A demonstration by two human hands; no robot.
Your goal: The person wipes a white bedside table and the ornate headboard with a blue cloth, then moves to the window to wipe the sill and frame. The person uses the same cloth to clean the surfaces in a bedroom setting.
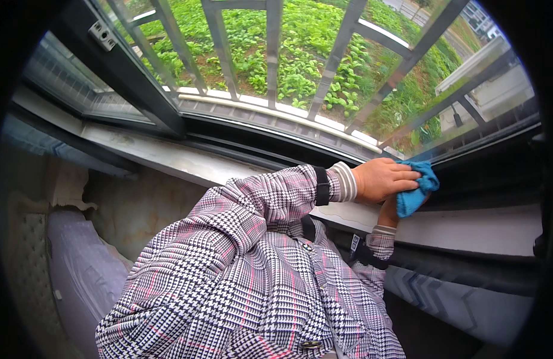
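Observation:
My left hand (382, 181) reaches across to the right, its fingers bent over a blue cloth (411, 197). The cloth is bunched against the dark lower frame of the window (465, 179), at the bottom edge of the glass. Just below the left hand is my right hand (388, 214), mostly hidden behind the cloth and the left hand; its wrist rises past the white sill (465, 231). Whether its fingers grip the cloth cannot be seen. Both arms wear checked sleeves with dark cuff straps.
Metal bars (272, 54) stand outside the glass, with green plants beyond. An angled sash (123, 76) with a latch is at the upper left. Below the sill, a patterned curtain (442, 296) hangs at the right, and a padded piece under plastic film (83, 269) stands at the left.

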